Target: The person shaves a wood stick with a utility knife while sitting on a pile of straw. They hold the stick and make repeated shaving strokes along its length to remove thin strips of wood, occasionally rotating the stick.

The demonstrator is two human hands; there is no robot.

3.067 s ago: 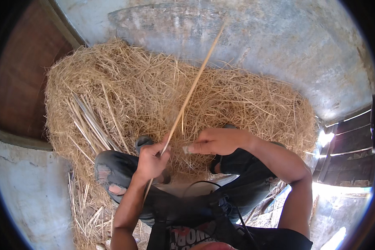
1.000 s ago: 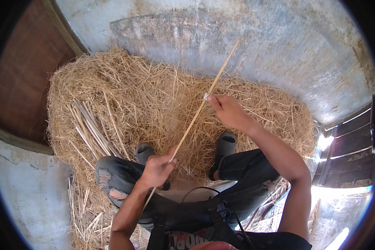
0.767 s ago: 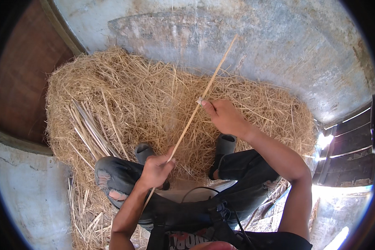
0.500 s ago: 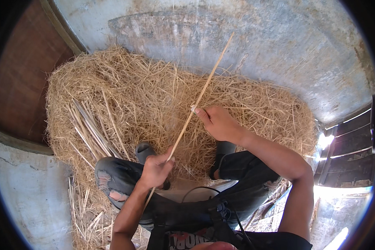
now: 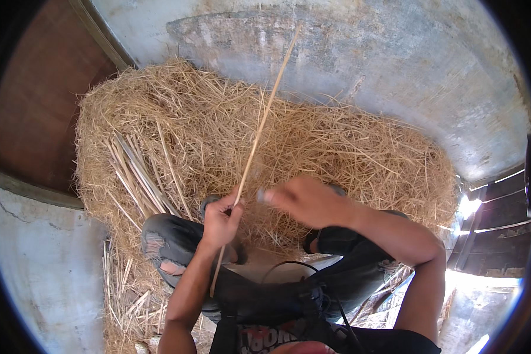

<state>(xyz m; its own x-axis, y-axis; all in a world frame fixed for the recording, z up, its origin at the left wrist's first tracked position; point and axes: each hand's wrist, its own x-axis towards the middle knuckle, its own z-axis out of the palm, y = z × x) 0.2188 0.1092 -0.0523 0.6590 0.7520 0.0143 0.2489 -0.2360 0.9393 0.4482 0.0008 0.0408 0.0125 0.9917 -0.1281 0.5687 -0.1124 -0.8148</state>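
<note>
My left hand [image 5: 221, 224] is closed round a long, thin, pale wooden stick [image 5: 258, 137], holding it near its lower part. The stick slants up and slightly right, its upper end in front of the grey wall and its lower end over my lap. Just right of the stick and apart from it is my right hand [image 5: 310, 200], smeared by motion, its fingers curled together. A small pale grey thing [image 5: 261, 195] shows at its fingertips; what it is cannot be made out.
A heap of dry straw [image 5: 348, 141] spreads before my feet. On its left lies a bundle of pale sticks [image 5: 137, 174]. A grey stained wall [image 5: 383, 65] stands behind, a brown panel [image 5: 38, 100] at the left. My knees in torn dark trousers [image 5: 177, 236] flank the hands.
My right hand has left the stick and moved down toward me. The stick has tilted more upright, its top swinging left. My left hand keeps its hold.
</note>
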